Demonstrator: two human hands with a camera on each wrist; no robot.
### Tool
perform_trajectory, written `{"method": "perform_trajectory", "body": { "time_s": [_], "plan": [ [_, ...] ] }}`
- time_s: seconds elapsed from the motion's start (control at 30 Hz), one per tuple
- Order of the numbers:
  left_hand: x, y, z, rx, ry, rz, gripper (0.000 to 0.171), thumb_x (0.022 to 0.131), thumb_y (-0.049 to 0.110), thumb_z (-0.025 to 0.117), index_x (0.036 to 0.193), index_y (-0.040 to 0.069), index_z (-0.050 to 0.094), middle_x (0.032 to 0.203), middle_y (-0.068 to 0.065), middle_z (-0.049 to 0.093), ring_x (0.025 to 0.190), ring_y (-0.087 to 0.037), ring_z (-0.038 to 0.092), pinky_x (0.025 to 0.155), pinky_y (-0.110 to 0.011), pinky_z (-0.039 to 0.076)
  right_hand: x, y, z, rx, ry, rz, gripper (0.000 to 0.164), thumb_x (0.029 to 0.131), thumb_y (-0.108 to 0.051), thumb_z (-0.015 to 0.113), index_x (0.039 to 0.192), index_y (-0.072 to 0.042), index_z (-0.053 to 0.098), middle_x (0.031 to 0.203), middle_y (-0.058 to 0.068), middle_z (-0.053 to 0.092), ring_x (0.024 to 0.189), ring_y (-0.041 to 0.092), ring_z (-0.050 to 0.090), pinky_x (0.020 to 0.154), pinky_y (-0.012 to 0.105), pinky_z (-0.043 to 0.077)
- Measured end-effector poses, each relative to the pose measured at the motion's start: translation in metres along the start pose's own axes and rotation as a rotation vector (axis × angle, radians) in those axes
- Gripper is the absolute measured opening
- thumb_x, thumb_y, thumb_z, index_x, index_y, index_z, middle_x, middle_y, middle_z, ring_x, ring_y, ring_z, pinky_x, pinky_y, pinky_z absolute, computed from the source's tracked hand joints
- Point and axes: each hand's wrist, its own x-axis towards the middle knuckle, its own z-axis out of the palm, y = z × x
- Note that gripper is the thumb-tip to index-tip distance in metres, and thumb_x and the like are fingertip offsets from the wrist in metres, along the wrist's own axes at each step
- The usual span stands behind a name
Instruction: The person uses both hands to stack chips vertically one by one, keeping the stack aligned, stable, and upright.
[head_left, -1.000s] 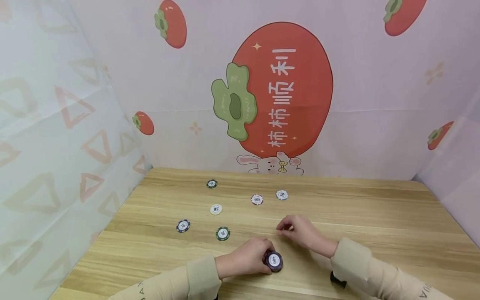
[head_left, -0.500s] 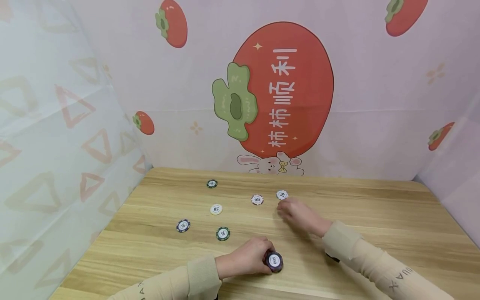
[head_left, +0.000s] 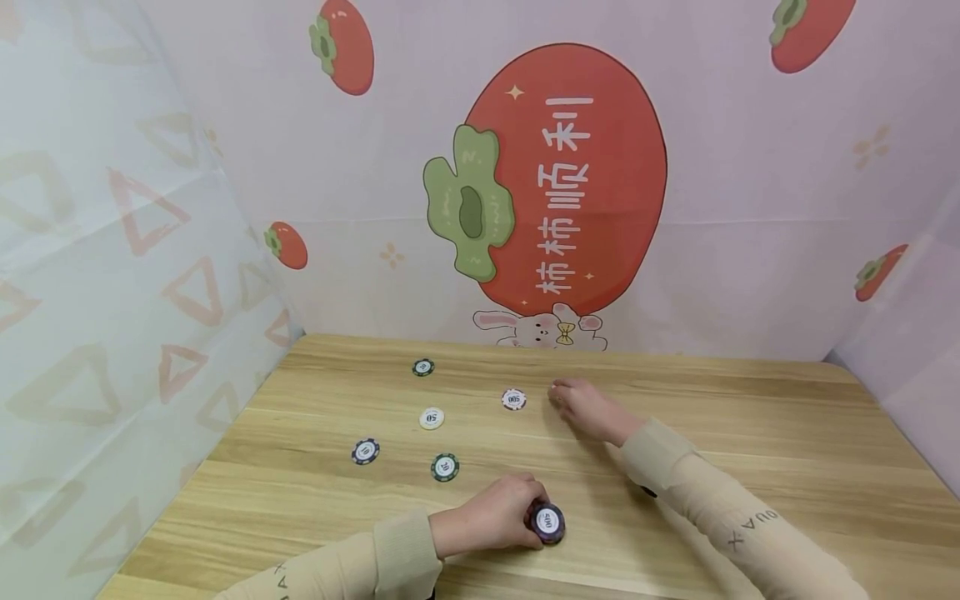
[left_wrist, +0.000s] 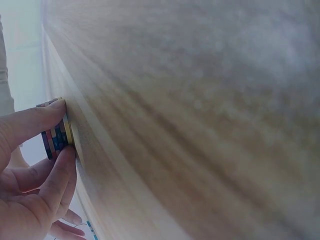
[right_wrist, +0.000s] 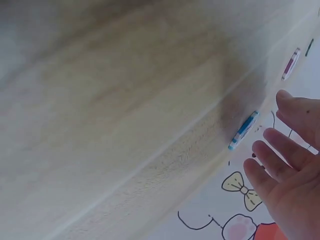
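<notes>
My left hand [head_left: 489, 518] grips a short stack of poker chips [head_left: 548, 523] near the front of the table, thumb on one side and fingers on the other. A dark chip marked 500 tops the stack, and its multicoloured edges [left_wrist: 59, 131] show in the left wrist view. Farther back, my right hand [head_left: 591, 410] hovers over a white and blue poker chip [right_wrist: 243, 131], which the hand hides in the head view. In the right wrist view the fingers are spread and apart from that chip. A white and maroon 500 chip [head_left: 513, 399] lies to its left.
More single chips lie flat on the wooden table [head_left: 750, 450]: a green one [head_left: 423, 367] at the back, a pale 50 chip [head_left: 432, 418], a dark blue 10 chip [head_left: 365, 451] and a green 20 chip [head_left: 445, 467]. A printed cloth wall [head_left: 720, 275] stands behind the table.
My right hand has moved away from me, from the middle of the table to over the white and blue chip, covering it. The left hand and its stack have stayed in place.
</notes>
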Motion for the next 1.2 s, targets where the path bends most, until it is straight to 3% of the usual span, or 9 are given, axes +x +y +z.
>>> {"method": "perform_trajectory", "body": {
  "time_s": [0.23,0.4,0.6,0.73,0.87,0.97,1.1,1.2],
  "plan": [
    [0.000,0.001,-0.001,0.003,-0.010,-0.005,0.035,0.065,0.021,0.082,0.093,0.012,0.063,0.083,0.010,0.053,0.076,0.003,0.047,0.069,-0.011,0.041,0.007,0.001,0.001,0.045,-0.070,0.094,0.030,0.088,0.001,0.052,0.118,0.002,0.057,0.123,0.022,0.052,0.115,0.036,0.047,0.097,0.046,0.037],
    [0.000,0.000,0.000,0.008,-0.005,0.002,0.035,0.065,0.022,0.082,0.093,0.012,0.063,0.083,0.010,0.053,0.076,0.003,0.047,0.069,-0.011,0.040,0.009,0.004,0.002,0.054,-0.087,0.133,0.027,0.091,-0.001,0.048,0.117,0.001,0.058,0.123,0.021,0.052,0.115,0.036,0.047,0.096,0.046,0.037],
    [0.000,0.002,0.000,0.012,-0.003,-0.014,0.035,0.064,0.022,0.082,0.092,0.013,0.063,0.083,0.011,0.052,0.076,0.003,0.047,0.069,-0.011,0.040,0.009,0.006,0.003,-0.002,-0.092,0.166,0.026,0.092,-0.003,0.046,0.114,-0.004,0.060,0.118,0.018,0.053,0.112,0.035,0.047,0.095,0.047,0.037],
    [0.000,0.001,0.000,0.007,0.001,-0.009,0.035,0.064,0.021,0.082,0.092,0.012,0.063,0.082,0.011,0.052,0.076,0.003,0.047,0.069,-0.011,0.040,0.009,0.007,0.002,-0.030,-0.073,0.147,0.024,0.089,0.000,0.050,0.110,-0.003,0.061,0.110,0.019,0.055,0.103,0.034,0.050,0.091,0.046,0.041],
    [0.000,0.001,0.000,0.000,0.002,-0.006,0.035,0.064,0.021,0.082,0.092,0.012,0.063,0.082,0.011,0.052,0.075,0.003,0.047,0.068,-0.010,0.040,0.010,0.009,0.000,-0.041,-0.020,0.119,0.021,0.085,0.003,0.054,0.103,-0.002,0.063,0.094,0.015,0.054,0.085,0.028,0.052,0.078,0.041,0.046],
    [0.000,0.001,0.000,0.001,-0.002,-0.011,0.035,0.064,0.021,0.082,0.092,0.012,0.063,0.083,0.011,0.052,0.076,0.003,0.047,0.069,-0.011,0.040,0.011,0.010,-0.001,-0.026,0.002,0.150,0.021,0.081,0.005,0.058,0.099,-0.004,0.063,0.087,0.010,0.049,0.077,0.023,0.047,0.070,0.036,0.044],
    [0.000,0.001,0.000,0.009,0.002,-0.008,0.035,0.064,0.021,0.082,0.092,0.012,0.063,0.083,0.011,0.052,0.076,0.003,0.047,0.069,-0.011,0.040,0.012,0.010,-0.004,-0.007,0.011,0.191,0.022,0.076,0.004,0.064,0.095,-0.007,0.059,0.084,0.007,0.044,0.074,0.021,0.043,0.066,0.033,0.042],
    [0.000,0.001,0.000,0.016,0.007,-0.003,0.035,0.064,0.022,0.082,0.092,0.012,0.063,0.082,0.011,0.052,0.076,0.003,0.047,0.069,-0.010,0.040,0.011,0.008,-0.006,-0.032,0.025,0.173,0.020,0.076,0.005,0.064,0.092,-0.006,0.058,0.082,0.006,0.045,0.073,0.020,0.044,0.066,0.033,0.042]
  ]
}}
